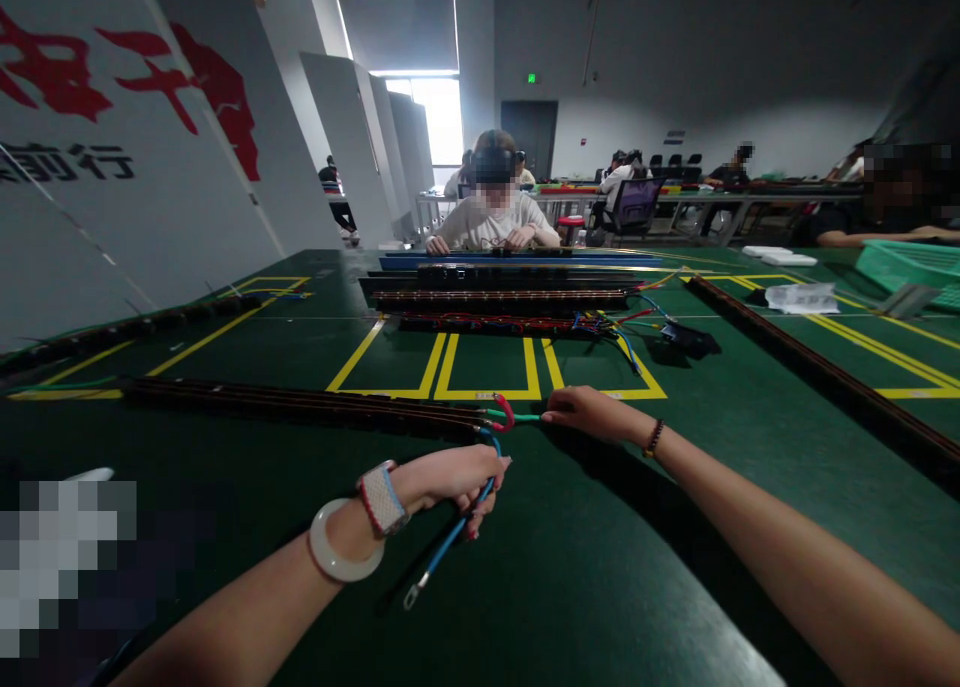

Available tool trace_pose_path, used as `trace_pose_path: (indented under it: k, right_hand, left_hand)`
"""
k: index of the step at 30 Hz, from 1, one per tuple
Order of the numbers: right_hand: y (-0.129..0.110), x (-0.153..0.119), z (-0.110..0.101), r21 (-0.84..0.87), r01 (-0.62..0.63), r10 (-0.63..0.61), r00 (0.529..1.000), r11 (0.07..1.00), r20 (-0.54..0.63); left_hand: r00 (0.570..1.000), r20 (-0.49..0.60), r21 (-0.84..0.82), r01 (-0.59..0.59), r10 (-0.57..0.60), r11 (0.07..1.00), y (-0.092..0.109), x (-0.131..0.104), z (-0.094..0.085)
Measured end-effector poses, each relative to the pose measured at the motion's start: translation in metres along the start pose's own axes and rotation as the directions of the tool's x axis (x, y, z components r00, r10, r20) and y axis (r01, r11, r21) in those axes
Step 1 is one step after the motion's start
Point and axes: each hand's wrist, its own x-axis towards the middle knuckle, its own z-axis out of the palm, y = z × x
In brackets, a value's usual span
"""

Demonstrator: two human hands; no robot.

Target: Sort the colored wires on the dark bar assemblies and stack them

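Observation:
My left hand (pixel 461 477) is closed around a blue wire (pixel 448 549), whose free end carries a metal ring-shaped lug (pixel 411 595) pointing down toward me. Farther up and to the right, my right hand (pixel 589 412) pinches the end of a green wire (pixel 527 417). Both wires come from the right end of a long dark strip (pixel 300 407) with copper-coloured lines, lying across the table. A short red wire (pixel 506 410) curls between my two hands at that same end. The fingertips of my right hand are partly hidden.
Beyond my hands lie dark rails (pixel 495 299) and a bundle of coloured wires (pixel 600 325). Another long strip (pixel 825 372) runs along the right. A green basket (pixel 900 272) and a plastic bag (pixel 801 298) stand at the far right. A person (pixel 491 212) sits opposite.

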Motion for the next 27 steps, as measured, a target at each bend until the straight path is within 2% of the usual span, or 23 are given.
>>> trace_pose_path:
  k: [3,5,7,9,12,16,19,21,24,27]
  right_hand:
    - [-0.015,-0.002,-0.003,0.041,0.070,-0.064,0.990,0.997,-0.128]
    - [-0.032,-0.005,-0.005,0.181,0.168,-0.127,0.968,0.969,-0.218]
    - [-0.052,-0.009,-0.006,0.387,0.265,-0.183,0.954,0.883,-0.236]
    - [-0.072,-0.013,-0.007,0.553,0.306,-0.232,0.951,0.775,-0.202]
    - [-0.090,-0.016,-0.007,0.667,0.255,-0.220,0.966,0.700,-0.138]
    - [-0.088,-0.013,-0.007,0.727,0.150,-0.120,0.988,0.670,-0.093]
    - [-0.076,-0.013,-0.013,0.716,0.093,-0.176,0.983,0.692,0.043]
    - [-0.069,-0.016,-0.020,0.657,0.066,-0.199,0.971,0.751,0.130]
    - [-0.058,-0.021,-0.030,0.465,0.056,-0.140,0.979,0.883,0.147]
    - [-0.040,-0.022,-0.035,0.295,0.025,-0.073,0.986,0.955,0.153]
  left_hand:
    - [0.998,0.056,-0.141,-0.031,0.039,0.990,-0.001,0.003,-0.001]
    - [0.995,0.070,-0.191,-0.052,0.066,0.980,-0.001,0.006,-0.002]
    - [0.997,0.043,-0.166,-0.053,0.061,0.985,-0.002,0.008,-0.002]
    - [0.998,0.003,-0.137,-0.056,0.057,0.989,-0.002,0.008,-0.001]
    - [0.996,-0.043,-0.189,-0.091,0.084,0.978,-0.004,0.007,0.004]
    - [0.986,-0.098,-0.246,-0.155,0.134,0.957,-0.008,0.008,0.008]
    - [0.988,-0.087,-0.198,-0.143,0.128,0.970,-0.010,0.012,0.008]
    - [0.990,-0.057,-0.188,-0.136,0.127,0.973,-0.012,0.013,0.006]
    - [0.990,-0.034,-0.203,-0.138,0.134,0.969,-0.013,0.014,0.005]
    - [0.991,-0.047,-0.214,-0.136,0.129,0.967,-0.010,0.012,0.005]
